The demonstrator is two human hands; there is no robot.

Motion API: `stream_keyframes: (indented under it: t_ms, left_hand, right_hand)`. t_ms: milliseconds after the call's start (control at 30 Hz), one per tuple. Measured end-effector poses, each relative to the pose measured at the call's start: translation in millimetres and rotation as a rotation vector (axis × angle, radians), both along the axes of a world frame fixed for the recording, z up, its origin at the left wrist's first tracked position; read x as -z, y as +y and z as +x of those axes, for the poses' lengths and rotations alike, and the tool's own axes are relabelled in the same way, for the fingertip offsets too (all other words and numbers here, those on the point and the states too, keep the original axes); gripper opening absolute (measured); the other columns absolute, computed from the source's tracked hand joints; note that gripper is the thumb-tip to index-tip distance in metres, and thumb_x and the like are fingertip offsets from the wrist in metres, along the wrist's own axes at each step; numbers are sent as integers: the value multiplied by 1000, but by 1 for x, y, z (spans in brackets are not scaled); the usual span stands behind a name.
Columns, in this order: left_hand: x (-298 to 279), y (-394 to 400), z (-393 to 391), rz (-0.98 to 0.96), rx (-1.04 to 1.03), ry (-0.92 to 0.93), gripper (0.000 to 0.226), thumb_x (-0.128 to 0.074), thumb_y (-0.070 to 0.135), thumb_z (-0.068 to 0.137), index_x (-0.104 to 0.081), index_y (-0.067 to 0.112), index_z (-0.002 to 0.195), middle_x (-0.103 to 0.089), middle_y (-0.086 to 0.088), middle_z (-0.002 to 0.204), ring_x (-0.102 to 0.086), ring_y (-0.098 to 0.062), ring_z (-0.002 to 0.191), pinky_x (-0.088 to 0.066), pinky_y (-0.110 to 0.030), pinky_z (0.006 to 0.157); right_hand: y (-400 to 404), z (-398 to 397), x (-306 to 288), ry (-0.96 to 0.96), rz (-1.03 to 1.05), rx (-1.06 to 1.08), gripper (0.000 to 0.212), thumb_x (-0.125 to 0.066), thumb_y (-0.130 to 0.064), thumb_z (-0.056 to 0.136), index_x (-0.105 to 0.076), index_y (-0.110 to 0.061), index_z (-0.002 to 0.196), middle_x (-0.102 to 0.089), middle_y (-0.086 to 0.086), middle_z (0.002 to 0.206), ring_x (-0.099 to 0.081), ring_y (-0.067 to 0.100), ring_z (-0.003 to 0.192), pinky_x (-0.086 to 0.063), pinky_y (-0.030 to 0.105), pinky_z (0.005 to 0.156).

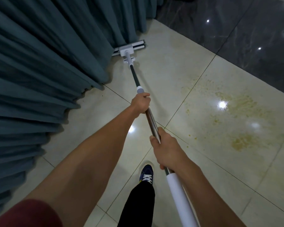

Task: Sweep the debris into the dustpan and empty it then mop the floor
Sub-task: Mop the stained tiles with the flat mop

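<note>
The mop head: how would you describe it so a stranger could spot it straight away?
Start at the teal curtain along the left. Where its hem meets the pale floor tiles, a flat white mop head lies on the floor, one end tucked under the fabric. It alone sits at the far end of the pole both hands grip.

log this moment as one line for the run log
phase: mopping | left hand: grips mop handle | right hand: grips handle | mop head: by curtain | yellowish residue: unmopped

Indoor room, home or commercial interior, can't tell which: glossy cream ceramic floor tiles (195,51) with dark grout lines, band of polished dark grey marble-look tiles (236,18), floor-length pleated teal fabric curtains (39,54).
</note>
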State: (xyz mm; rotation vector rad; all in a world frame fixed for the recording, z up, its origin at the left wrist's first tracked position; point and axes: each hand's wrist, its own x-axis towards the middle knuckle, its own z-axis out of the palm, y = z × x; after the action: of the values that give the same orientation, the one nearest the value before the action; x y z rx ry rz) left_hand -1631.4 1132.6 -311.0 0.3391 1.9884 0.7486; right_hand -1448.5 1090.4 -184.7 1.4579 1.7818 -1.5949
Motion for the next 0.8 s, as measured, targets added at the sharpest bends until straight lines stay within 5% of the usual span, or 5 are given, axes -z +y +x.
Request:
stream_keyframes:
  t_ms: [200, 367, 667, 800]
  left_hand:
    - [5, -13, 19, -61, 2, -60, 23, -49, 15, 102, -56, 20, 123, -55, -10, 112, -58, -19, 80, -51, -29, 56]
    - [-2, -48, 53, -89, -4, -84, 18, -44, 17, 103, -55, 21, 117, -56, -9, 102, -57, -19, 78, -50, -30, 58]
    - [-27, -182, 205, -35, -126, -220, 64, -42, 14, 105, -18, 39, 159, -49, -15, 139, -58, -25, 98, -50, -31, 68]
    - [-34, -251, 300, 27, -278, -325, 67, -44, 12, 104, -19, 40, 159, -50, -16, 130, -56, -21, 76, -54, -32, 61]
  right_hand:
    - [-21, 16, 3, -20, 2, 9, 47, -39, -37, 105, -31, -26, 151, -63, 9, 92, -56, 16, 57, -59, 36, 64]
    - [-57, 49, -1, 15, -19, 41, 36, -41, -34, 105, -40, -20, 138, -60, 9, 84, -55, 16, 51, -52, 28, 42]
    - [-181, 193, -30, 44, -104, 85, 29, -43, -35, 102, -44, -19, 126, -55, 6, 76, -51, 15, 45, -46, 22, 38]
    - [-242, 283, -49, 71, -165, 100, 18, -45, -35, 102, -47, -21, 113, -52, 5, 71, -47, 12, 39, -46, 24, 40]
